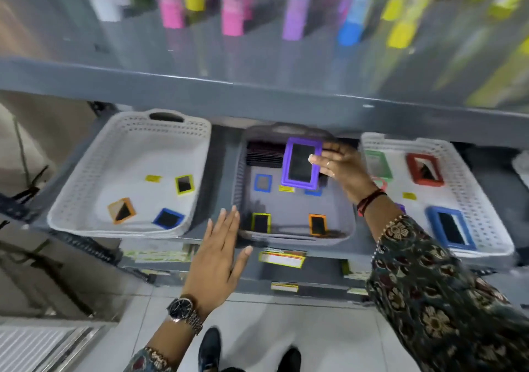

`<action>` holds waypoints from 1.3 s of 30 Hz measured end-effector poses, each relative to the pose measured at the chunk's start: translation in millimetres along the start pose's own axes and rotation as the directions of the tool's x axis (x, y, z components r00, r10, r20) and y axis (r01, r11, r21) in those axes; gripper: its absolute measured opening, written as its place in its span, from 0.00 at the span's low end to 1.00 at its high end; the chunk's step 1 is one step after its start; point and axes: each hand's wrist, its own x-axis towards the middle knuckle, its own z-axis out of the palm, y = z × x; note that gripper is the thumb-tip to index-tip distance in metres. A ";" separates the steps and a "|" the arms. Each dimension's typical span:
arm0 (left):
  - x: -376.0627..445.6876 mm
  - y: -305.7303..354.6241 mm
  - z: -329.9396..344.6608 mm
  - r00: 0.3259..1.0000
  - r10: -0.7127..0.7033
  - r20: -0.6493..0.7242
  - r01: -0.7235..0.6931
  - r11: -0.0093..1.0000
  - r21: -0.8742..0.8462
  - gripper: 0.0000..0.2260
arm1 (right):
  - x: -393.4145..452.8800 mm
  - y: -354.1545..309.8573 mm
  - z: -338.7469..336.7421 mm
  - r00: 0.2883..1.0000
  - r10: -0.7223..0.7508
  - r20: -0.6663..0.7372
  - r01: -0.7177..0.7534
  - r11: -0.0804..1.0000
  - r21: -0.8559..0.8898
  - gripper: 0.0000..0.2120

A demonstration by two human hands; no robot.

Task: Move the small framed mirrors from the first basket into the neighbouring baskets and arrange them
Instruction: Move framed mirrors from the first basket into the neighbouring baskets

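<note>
Three baskets sit side by side on a grey shelf. Over the grey middle basket [240, 182] my right hand [343, 168] holds a purple-framed mirror [301, 163] by its right edge. Below it lie small mirrors: a blue one [262, 183], a yellow one [261, 222] and an orange one [317, 224], with a dark stack [264, 154] at the back. The white left basket [86, 188] holds a yellow mirror [184, 184], an orange mirror [121, 210] and a blue mirror [168, 218]. The white right basket [469, 200] holds green [378, 165], red [425, 169] and blue [450, 227] mirrors. My left hand [219, 257] hovers open at the middle basket's front left corner.
An upper shelf [257, 91] overhangs the baskets, with several coloured tubes [232, 5] standing on it. Yellow price labels [282, 258] line the shelf's front edge. Lower shelves and a tiled floor with my shoes [210, 348] lie below.
</note>
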 end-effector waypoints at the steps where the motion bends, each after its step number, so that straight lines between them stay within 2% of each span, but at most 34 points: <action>1: 2.7 9.8 6.1 1.000 0.017 0.008 -0.017 1.000 0.004 0.30 | -5.2 2.2 -21.4 0.999 0.003 -0.038 -0.003 1.000 0.001 0.14; 5: 12.6 42.5 26.1 0.999 0.040 0.020 -0.040 0.999 0.012 0.30 | -19.7 14.1 -103.7 0.982 -0.001 -0.187 0.004 1.000 0.018 0.13; 7: 16.2 55.4 34.0 0.998 0.049 0.025 -0.049 0.999 0.017 0.30 | -23.7 19.7 -140.3 0.964 0.055 -0.258 -0.038 0.997 0.072 0.16; 9: 18.4 65.4 40.8 0.996 0.073 0.043 -0.075 0.996 0.043 0.31 | -27.5 25.8 -170.0 0.939 0.112 -0.325 -0.104 0.994 0.042 0.16; 14: 23.0 72.1 45.3 0.997 0.069 0.047 -0.071 0.996 0.052 0.31 | -33.3 56.8 -216.5 0.914 0.229 -0.335 -0.271 0.959 -0.086 0.10; 20: 22.4 72.2 44.7 0.995 0.071 0.068 -0.075 0.996 0.047 0.30 | -28.0 82.3 -224.8 0.886 0.287 -0.365 -0.365 0.916 -0.166 0.13; 24: 22.5 71.1 46.1 0.995 0.060 0.074 -0.064 0.996 0.061 0.30 | -19.7 86.6 -223.7 0.881 0.314 -0.355 -0.420 0.863 -0.279 0.05; 27: 22.4 71.1 47.0 0.996 0.053 0.072 -0.058 0.996 0.067 0.30 | -18.5 91.2 -220.2 0.872 0.310 -0.380 -0.439 0.840 -0.320 0.15; 33: 21.4 68.8 46.2 0.996 0.059 0.065 -0.064 0.996 0.067 0.31 | -16.1 93.1 -215.4 0.841 0.279 -0.463 -0.462 0.816 -0.348 0.13; 35: 20.4 65.8 43.4 0.997 0.057 0.055 -0.060 0.997 0.052 0.31 | -13.0 93.1 -214.8 0.832 0.244 -0.498 -0.454 0.814 -0.361 0.10; 37: 18.0 58.6 37.2 0.999 0.037 0.028 -0.038 0.999 0.038 0.31 | -10.7 90.3 -209.9 0.829 0.146 -0.539 -0.419 0.801 -0.428 0.05; 39: 13.9 47.7 29.2 1.000 0.012 0.007 -0.012 0.999 0.034 0.31 | -8.7 82.1 -201.7 0.829 0.061 -0.555 -0.381 0.789 -0.482 0.04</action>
